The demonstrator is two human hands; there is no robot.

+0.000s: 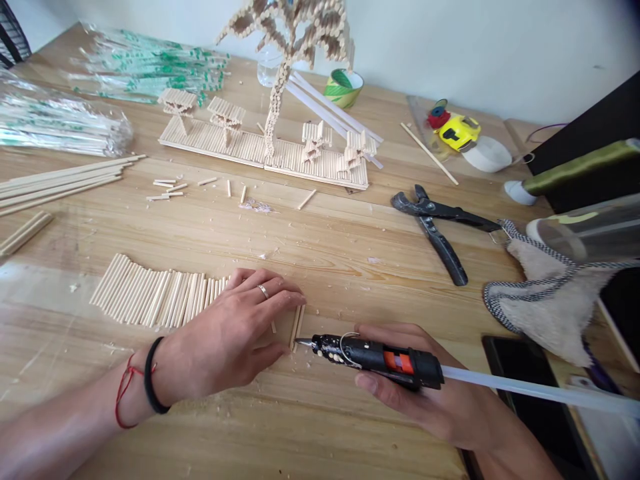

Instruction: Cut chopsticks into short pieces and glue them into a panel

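My right hand [420, 380] is wrapped round a black hot glue gun [365, 353], with a long clear glue stick [505, 382] sticking out of its back. The metal nozzle points left and meets the short wooden sticks [299, 323] at the right end of a row. My left hand [240, 320] reaches over that row, thumb and fingers on either end of those sticks. A flat row of short wooden sticks [155, 293] lies side by side to the left, its right part hidden under my left hand.
Behind stands a stick-built model tree [277, 110] on a slatted stick base [250, 147]. Cutting pliers [440, 227], a cloth [550, 300] and a dark phone [535, 400] lie to the right. Long sticks [65, 180] and plastic-wrapped bundles [145, 67] are at left.
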